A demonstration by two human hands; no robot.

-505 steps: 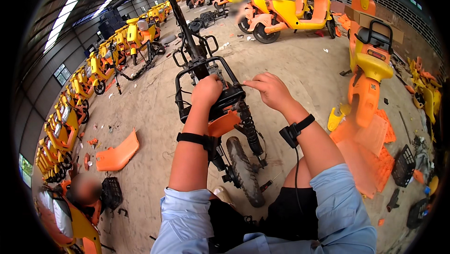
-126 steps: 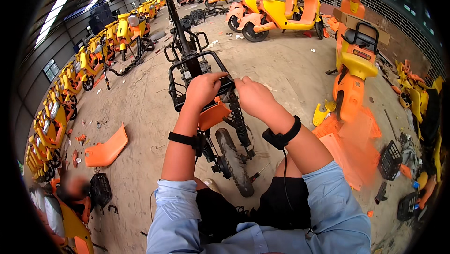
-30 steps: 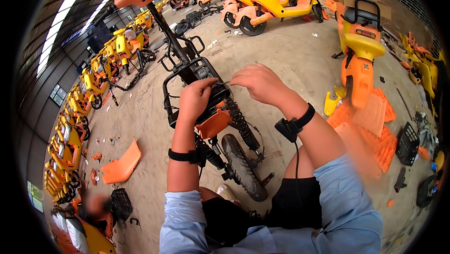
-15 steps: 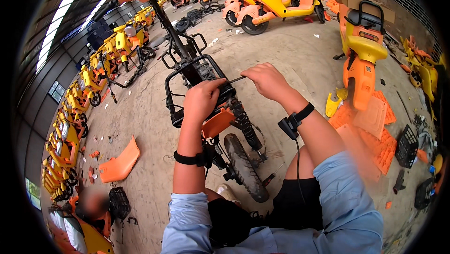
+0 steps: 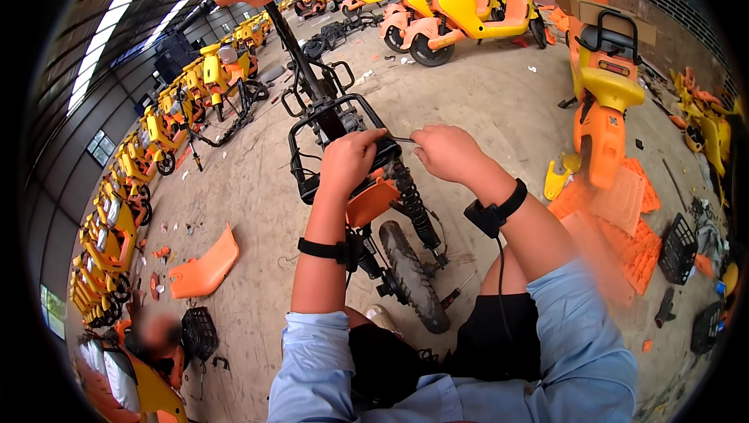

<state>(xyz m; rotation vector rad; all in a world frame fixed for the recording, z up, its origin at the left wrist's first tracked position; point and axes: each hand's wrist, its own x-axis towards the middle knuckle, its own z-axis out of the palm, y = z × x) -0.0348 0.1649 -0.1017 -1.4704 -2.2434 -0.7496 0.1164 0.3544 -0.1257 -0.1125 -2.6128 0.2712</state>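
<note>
In front of me stands a stripped scooter frame with a black carrier rack (image 5: 295,150). A thin dark metal rod (image 5: 402,140), shaped like a hex key, spans the gap between my two hands just above the rack's near right corner. My right hand (image 5: 446,154) is closed around the rod's outer end. At its other end my left hand (image 5: 349,159) is closed, fingers curled at the rack, hiding that tip and whatever it sits in. Below hang an orange panel (image 5: 371,203), a black spring shock absorber (image 5: 415,208) and the wheel (image 5: 409,279).
A screwdriver (image 5: 458,289) lies beside the wheel. Orange panels (image 5: 601,228) and a black basket (image 5: 677,247) lie to the right, near a scooter (image 5: 601,126). Another orange panel (image 5: 207,267) lies left. Yellow scooters (image 5: 117,220) line the left wall. A person (image 5: 160,337) is at lower left.
The whole view has shifted slightly, so the scooter appears a little further right and lower. My right hand and the rod's outer end have dropped a little relative to my left hand.
</note>
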